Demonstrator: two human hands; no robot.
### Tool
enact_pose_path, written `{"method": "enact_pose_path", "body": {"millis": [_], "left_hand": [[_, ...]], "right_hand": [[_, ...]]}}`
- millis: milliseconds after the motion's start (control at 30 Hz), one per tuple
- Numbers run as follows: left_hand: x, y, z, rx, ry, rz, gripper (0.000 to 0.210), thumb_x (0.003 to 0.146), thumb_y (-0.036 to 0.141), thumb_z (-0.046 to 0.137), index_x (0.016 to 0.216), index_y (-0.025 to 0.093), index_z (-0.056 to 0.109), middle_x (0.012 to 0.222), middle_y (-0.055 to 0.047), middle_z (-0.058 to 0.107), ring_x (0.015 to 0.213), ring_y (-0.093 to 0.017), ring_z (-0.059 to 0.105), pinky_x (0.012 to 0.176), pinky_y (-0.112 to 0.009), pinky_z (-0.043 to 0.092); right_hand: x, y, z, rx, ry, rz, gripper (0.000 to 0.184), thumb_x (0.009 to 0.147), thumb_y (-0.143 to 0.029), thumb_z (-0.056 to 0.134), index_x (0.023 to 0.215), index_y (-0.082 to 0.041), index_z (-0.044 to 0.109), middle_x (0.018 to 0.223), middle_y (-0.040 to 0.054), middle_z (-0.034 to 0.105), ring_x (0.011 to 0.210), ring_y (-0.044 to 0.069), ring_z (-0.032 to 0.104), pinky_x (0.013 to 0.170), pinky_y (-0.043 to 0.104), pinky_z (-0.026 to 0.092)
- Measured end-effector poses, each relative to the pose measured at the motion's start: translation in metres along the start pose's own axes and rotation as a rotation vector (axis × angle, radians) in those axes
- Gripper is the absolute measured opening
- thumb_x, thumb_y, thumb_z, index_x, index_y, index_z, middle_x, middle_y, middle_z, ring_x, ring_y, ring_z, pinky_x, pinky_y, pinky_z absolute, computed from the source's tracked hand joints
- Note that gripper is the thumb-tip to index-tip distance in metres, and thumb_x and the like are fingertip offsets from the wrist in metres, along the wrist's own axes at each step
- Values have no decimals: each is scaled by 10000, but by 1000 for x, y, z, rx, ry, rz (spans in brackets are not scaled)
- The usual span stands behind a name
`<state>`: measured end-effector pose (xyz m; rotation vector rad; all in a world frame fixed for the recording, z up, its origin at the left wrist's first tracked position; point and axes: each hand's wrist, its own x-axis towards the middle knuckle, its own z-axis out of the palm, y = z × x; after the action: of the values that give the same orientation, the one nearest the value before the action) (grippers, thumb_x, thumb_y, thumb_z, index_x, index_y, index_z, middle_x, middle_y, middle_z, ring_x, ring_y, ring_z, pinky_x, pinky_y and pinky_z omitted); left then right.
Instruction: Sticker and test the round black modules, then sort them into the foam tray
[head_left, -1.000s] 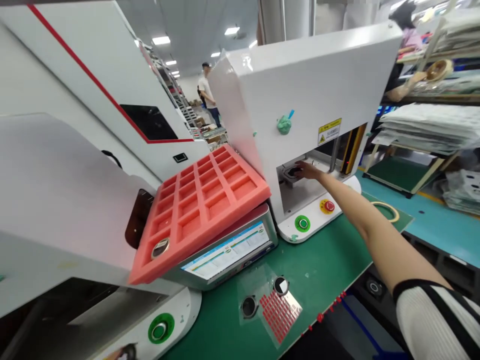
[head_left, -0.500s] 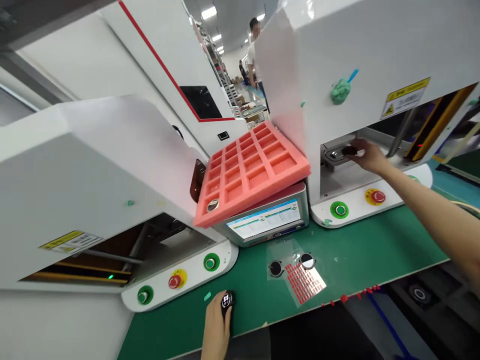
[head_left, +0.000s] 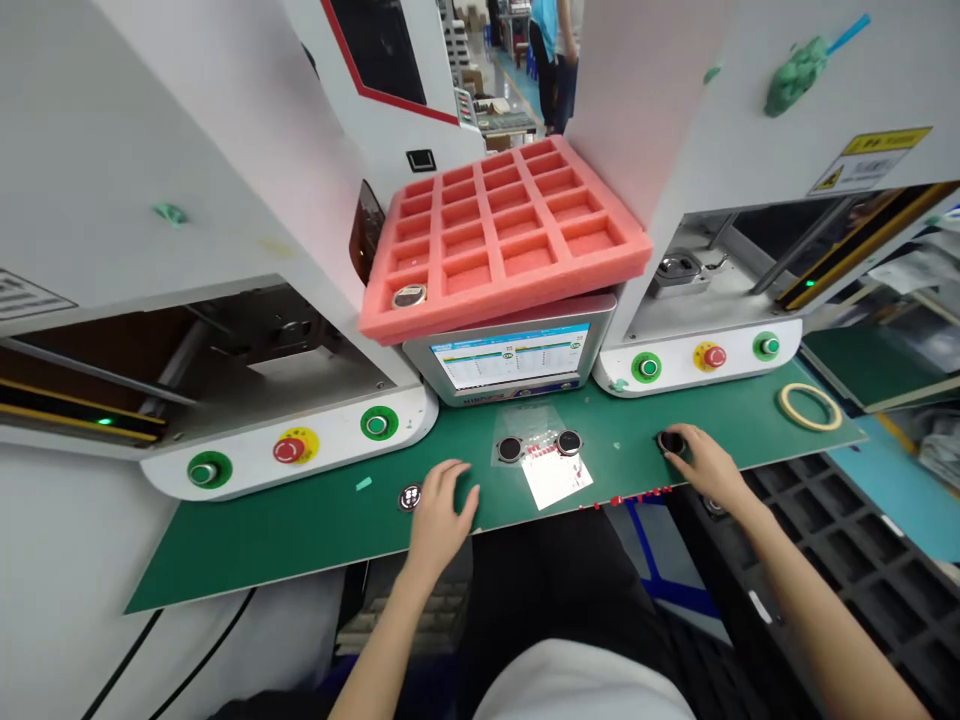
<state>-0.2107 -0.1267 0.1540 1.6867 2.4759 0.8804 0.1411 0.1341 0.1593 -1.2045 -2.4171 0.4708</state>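
Note:
My left hand [head_left: 439, 512] hovers over the green mat [head_left: 300, 535] with its fingers spread, holding nothing. Just left of it lies a round watch module [head_left: 409, 497] whose display is lit with white marks. At the right, the thumb and fingers of my right hand [head_left: 705, 468] close on a dark round watch module [head_left: 669, 441] at the mat surface. Two more dark watch modules, one to the left [head_left: 511, 449] and one to the right [head_left: 568, 442], rest between my hands. A white sheet with small red labels [head_left: 559, 478] lies by them.
A pink foam tray [head_left: 517, 285] with one round piece [head_left: 409, 296] sits on a monitor [head_left: 517, 358]. White machines with buttons flank it; the right machine's fixture [head_left: 679, 270] is visible. A tape roll [head_left: 810, 407] and dark compartment trays [head_left: 847, 550] are at the right.
My left hand has let go of the lit watch module. My right hand has come out of the right machine down to the mat. That machine's small light went from red to green.

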Motion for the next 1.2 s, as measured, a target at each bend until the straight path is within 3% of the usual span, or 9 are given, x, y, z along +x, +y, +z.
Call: {"method": "enact_pose_path", "body": {"millis": [100,200,367,500,567,667,800,967,1200], "left_hand": [[27,28,30,-31,-52,53,311,922,337,564,1191,193,626,1204,-141,595,1120,-279,600,933,-420,552],[46,39,52,-35,-89,86,364,858,326,672,1196,195,637,1203,-146,617,1113,-311,598,880,-428,568],[48,41,54,-52,-59,155,240,871,225,664,1108,190,669,1060,-102,700,1002,-257,652,847,-377,581],[36,19,7,-100,108,136,266,897,271,653,1151,194,640,1118,-91,711,1052,-229,664,940,-370,558],[44,-8,-35,-106,266,64,310,906,310,644,1191,191,616,1182,-107,692,1109,-246,651,1006,-420,522],[83,-69,-103,-34,532,-85,372,859,319,702,1188,165,622,1172,-94,699,1079,-237,674,972,-381,533],[162,-154,-167,127,380,-167,459,854,364,688,1069,-28,585,1113,-104,703,1041,-210,682,941,-391,519],[228,-210,-184,133,259,-170,637,850,459,584,883,-173,522,1033,-130,701,970,-175,699,850,-373,523],[246,-236,-185,175,101,-161,526,869,382,508,713,-119,547,910,-65,726,862,-93,715,771,-273,530]], "right_hand": [[16,-42,8,-20,-64,-75,300,867,-302,528,1143,-202,589,1220,160,660,1182,335,609,1022,522,477],[23,-89,38,0,-166,-169,377,876,-324,566,1238,-217,561,1264,122,654,1197,286,608,1015,433,499],[26,-125,74,-1,-214,-174,369,850,-292,606,1206,-204,569,1197,138,685,1129,308,638,916,439,539],[28,-122,77,-19,-224,-163,307,848,-261,586,1152,-225,587,1147,120,710,1083,318,656,792,422,571],[28,-119,76,-28,-229,-177,287,854,-270,579,1139,-242,591,1145,106,716,1075,308,665,796,419,577],[27,-115,74,-38,-231,-207,274,860,-288,570,1129,-248,593,1116,98,729,1031,293,697,845,432,579],[28,-112,73,-44,-210,-224,281,876,-301,531,1151,-280,585,1108,86,737,972,288,732,796,440,600],[29,-112,73,-46,-187,-203,274,874,-320,527,1141,-302,584,1075,68,749,947,287,747,759,441,613],[28,-109,72,-55,-202,-168,264,880,-353,526,1134,-299,571,1077,63,752,944,278,751,738,422,618]]}}
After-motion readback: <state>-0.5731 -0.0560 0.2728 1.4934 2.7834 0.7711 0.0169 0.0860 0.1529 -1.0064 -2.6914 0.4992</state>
